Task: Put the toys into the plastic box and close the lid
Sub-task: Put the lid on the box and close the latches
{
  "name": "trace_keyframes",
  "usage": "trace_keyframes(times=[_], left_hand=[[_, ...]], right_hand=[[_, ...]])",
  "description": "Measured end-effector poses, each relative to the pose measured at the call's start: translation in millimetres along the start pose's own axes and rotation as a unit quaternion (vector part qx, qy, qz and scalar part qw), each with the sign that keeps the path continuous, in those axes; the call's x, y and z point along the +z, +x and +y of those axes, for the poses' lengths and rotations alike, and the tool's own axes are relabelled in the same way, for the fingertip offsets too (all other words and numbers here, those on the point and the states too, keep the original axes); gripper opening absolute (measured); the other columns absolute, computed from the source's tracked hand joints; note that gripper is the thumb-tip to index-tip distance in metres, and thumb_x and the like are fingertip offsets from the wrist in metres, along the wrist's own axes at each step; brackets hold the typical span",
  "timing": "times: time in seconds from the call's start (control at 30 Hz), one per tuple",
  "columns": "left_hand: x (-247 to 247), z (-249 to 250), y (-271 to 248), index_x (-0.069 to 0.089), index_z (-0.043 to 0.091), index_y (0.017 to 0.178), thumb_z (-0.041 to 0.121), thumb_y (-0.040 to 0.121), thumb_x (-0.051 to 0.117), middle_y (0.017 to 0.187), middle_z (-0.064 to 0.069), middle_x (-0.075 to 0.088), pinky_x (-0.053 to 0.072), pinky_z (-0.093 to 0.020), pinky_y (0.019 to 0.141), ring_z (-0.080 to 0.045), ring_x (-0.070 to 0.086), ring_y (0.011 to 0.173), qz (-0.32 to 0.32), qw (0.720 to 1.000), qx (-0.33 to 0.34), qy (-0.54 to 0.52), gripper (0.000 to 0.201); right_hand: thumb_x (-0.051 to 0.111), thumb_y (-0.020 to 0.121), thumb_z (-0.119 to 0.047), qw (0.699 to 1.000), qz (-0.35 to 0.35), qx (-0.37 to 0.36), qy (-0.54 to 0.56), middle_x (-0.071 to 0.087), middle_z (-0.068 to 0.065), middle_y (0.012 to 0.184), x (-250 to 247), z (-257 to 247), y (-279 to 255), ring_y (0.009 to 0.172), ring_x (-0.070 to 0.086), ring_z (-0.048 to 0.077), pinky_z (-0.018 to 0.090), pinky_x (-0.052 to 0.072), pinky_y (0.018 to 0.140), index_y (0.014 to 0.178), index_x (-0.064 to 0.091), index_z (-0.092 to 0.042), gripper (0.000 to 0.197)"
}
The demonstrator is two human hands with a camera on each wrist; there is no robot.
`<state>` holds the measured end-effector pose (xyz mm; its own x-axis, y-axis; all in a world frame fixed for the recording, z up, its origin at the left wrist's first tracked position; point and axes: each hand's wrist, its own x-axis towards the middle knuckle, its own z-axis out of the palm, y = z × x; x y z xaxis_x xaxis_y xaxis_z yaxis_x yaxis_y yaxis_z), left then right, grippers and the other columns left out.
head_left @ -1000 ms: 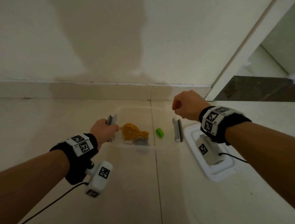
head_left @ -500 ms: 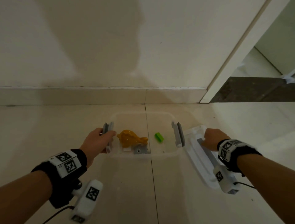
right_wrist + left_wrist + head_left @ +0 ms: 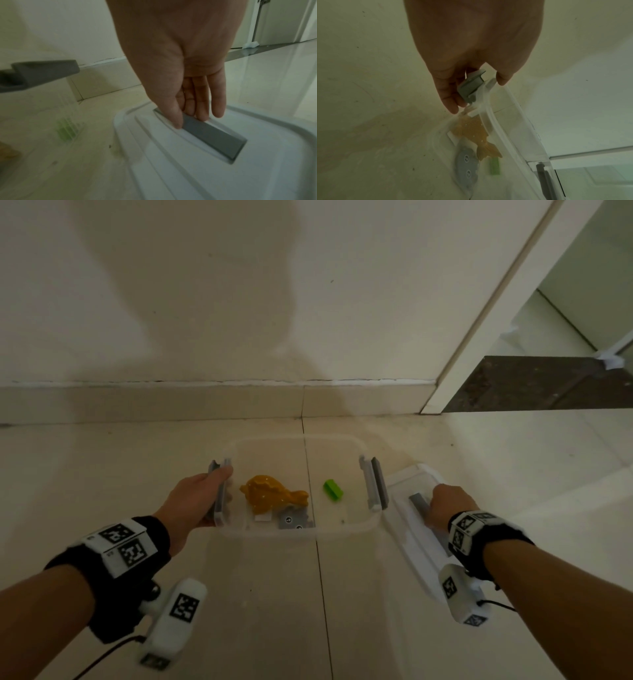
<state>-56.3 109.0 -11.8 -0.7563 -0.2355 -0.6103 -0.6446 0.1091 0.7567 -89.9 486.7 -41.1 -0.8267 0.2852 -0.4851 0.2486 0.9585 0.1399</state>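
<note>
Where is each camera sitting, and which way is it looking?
Head: worn on the head, faces forward and down at the plastic box and lid on the floor; both forearms, left hand and right hand show.
Left wrist: strapped there, looks along the left hand at the grey latch it grips; only that hand shows.
Right wrist: strapped there, looks along the right hand at the lid's grey handle it pinches; only that hand shows.
Shared: all three see the green block in the box.

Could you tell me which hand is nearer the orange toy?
Left. The left hand grips the latch beside the orange toy; the right hand grips the lid.
</note>
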Motion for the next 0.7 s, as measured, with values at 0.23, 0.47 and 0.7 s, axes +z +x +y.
trace_keyframes(times=[0.23, 0.47, 0.7], left_hand=[[-9, 4, -8, 0.065, 0.000, 0.115, 0.049, 0.091, 0.059, 0.095, -0.013, 0.066, 0.053, -0.037, 0.068, -0.027, 0.062, 0.078, -0.033, 0.999, -0.014, -0.015, 0.055], [-9, 11, -16, 0.065, 0.001, 0.117, 0.052, 0.089, 0.060, 0.100, -0.013, 0.069, 0.053, -0.032, 0.060, -0.026, 0.064, 0.080, -0.036, 0.999, -0.023, -0.014, 0.058], [-18, 12, -21, 0.065, 0.001, 0.120, 0.039, 0.100, 0.049, 0.109, -0.019, 0.069, 0.054, -0.037, 0.064, -0.031, 0.064, 0.090, -0.049, 0.997, -0.045, -0.030, 0.046]], right_hand=[[0.082, 0.074, -0.042, 1.000, -0.016, -0.001, 0.022, 0.062, 0.008, 0.099, -15, 7, -2, 0.092, 0.061, 0.025, 0.028, 0.044, 0.071, 0.102, 0.060, -0.010, 0.047], [0.083, 0.067, -0.049, 0.992, 0.090, -0.059, 0.069, 0.069, 0.012, 0.087, -140, -4, -4, 0.075, 0.060, 0.026, 0.031, 0.047, 0.068, 0.078, 0.072, -0.006, 0.046], [0.080, 0.067, -0.043, 0.957, 0.110, -0.267, 0.024, 0.072, 0.004, 0.090, -170, -102, -68, 0.082, 0.065, 0.022, 0.033, 0.054, 0.074, 0.089, 0.075, -0.016, 0.036]])
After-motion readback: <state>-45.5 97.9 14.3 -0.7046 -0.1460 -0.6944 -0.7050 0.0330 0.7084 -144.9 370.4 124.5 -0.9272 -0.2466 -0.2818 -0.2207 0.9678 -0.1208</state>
